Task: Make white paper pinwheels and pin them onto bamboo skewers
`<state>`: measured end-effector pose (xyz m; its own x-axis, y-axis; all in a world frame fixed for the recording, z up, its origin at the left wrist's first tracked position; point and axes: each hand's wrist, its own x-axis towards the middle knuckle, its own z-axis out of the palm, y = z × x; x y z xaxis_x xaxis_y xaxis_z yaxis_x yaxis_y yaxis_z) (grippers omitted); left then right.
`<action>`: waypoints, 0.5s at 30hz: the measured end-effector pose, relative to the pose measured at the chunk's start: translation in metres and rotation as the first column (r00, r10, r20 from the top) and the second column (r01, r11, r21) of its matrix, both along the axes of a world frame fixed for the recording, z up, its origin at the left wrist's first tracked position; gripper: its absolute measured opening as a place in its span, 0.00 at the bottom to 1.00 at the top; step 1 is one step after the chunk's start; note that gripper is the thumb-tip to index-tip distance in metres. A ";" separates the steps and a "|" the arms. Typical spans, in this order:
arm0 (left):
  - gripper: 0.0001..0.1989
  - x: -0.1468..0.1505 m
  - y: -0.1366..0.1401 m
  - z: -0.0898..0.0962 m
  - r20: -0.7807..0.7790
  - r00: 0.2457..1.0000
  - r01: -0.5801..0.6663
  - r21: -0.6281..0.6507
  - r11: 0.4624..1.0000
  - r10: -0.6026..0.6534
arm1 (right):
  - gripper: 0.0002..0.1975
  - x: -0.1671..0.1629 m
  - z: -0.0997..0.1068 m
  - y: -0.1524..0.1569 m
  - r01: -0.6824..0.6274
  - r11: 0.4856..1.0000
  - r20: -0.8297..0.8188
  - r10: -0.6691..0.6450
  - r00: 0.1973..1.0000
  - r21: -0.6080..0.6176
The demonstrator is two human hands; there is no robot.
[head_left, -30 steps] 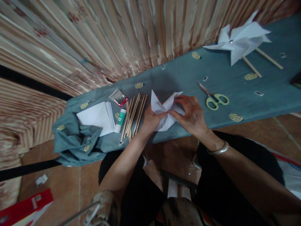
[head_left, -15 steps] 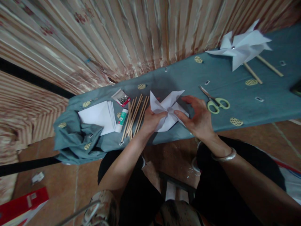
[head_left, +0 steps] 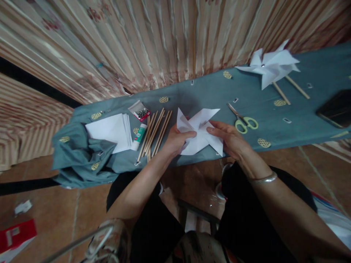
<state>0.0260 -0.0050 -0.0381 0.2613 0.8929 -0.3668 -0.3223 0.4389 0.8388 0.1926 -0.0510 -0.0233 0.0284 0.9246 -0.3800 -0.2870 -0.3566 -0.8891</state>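
Observation:
A white paper pinwheel without a stick is held between my two hands over the near edge of the table. My left hand grips its left side, thumb laid on top close to the centre and fingers hidden underneath. My right hand pinches the right side, its thumb on a blade and the other fingers behind the paper. Wooden sticks lie in a loose bunch left of my left hand. Green-handled scissors rest just beyond my right hand, blades pointing away.
Finished pinwheels on sticks lie at the far right, near a dark phone-like object. On the left are a glue stick, an opened packet of small metal pins and stacked white paper. A teal cloth covers the table.
My right thumb has drawn back from the pinwheel's centre to its right side, and the right-hand fingers have closed behind the paper. The view has shifted slightly to the right.

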 end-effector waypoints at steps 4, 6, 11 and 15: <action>0.37 -0.001 -0.002 -0.004 -0.023 1.000 0.001 0.027 1.000 0.000 | 0.22 -0.006 0.004 -0.001 -0.002 1.000 -0.019 0.001 1.000 -0.022; 0.38 -0.002 -0.003 -0.005 -0.063 0.998 0.003 0.056 0.998 0.000 | 0.23 -0.009 0.003 0.000 0.014 0.999 -0.015 -0.014 1.000 -0.032; 0.36 -0.004 -0.005 -0.004 -0.137 0.990 0.038 0.124 0.991 -0.021 | 0.24 -0.014 0.000 0.001 0.002 1.000 0.024 -0.001 1.000 -0.013; 0.34 -0.005 -0.005 -0.005 -0.168 0.986 0.049 0.160 0.986 -0.022 | 0.22 -0.018 -0.001 0.002 0.032 0.999 0.035 -0.032 0.999 -0.023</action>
<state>0.0211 -0.0104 -0.0429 0.2417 0.9354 -0.2581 -0.1602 0.3008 0.9401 0.1749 -0.0491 -0.0240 0.0712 0.9136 -0.4003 -0.2680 -0.3691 -0.8899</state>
